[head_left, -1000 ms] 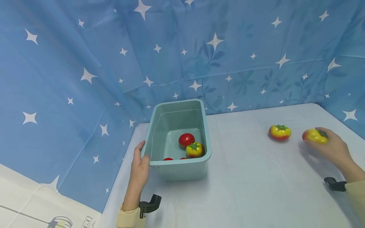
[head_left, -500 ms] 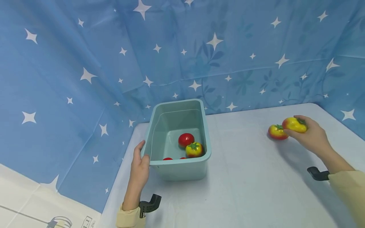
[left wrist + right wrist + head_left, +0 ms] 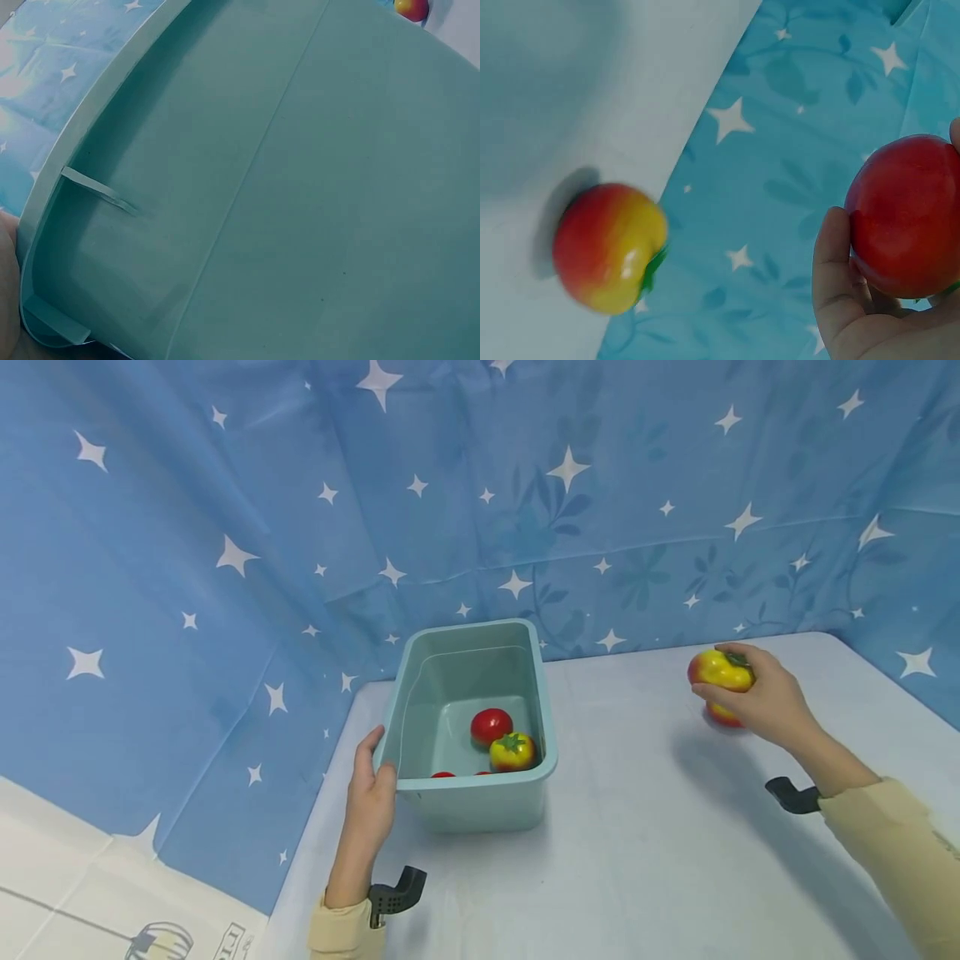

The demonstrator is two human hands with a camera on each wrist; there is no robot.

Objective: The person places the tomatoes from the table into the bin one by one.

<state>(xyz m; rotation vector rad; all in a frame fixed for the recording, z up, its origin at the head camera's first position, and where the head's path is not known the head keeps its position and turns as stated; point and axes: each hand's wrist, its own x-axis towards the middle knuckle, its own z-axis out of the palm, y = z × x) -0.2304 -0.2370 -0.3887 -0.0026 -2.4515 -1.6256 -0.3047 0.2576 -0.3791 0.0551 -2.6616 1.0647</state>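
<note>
My left hand grips the near left corner of a pale teal plastic bin. In the left wrist view the bin's wall fills most of the picture. A red tomato and a yellow-and-red tomato lie inside; two more red tops peek over the near rim. On the right, my right hand holds up a yellow-and-red tomato between thumb and fingers; its red underside faces the right wrist view. Another such tomato rests on the table, partly covered by the held one in the head view.
A white-covered table carries the bin at left and the loose tomato at right. Behind it hangs a blue curtain with white stars. A black wrist camera sits on the right wrist, another on the left.
My right hand has carried its tomato up and to the left, from beside the tabletop tomato to in front of it. The left hand keeps its place on the bin.
</note>
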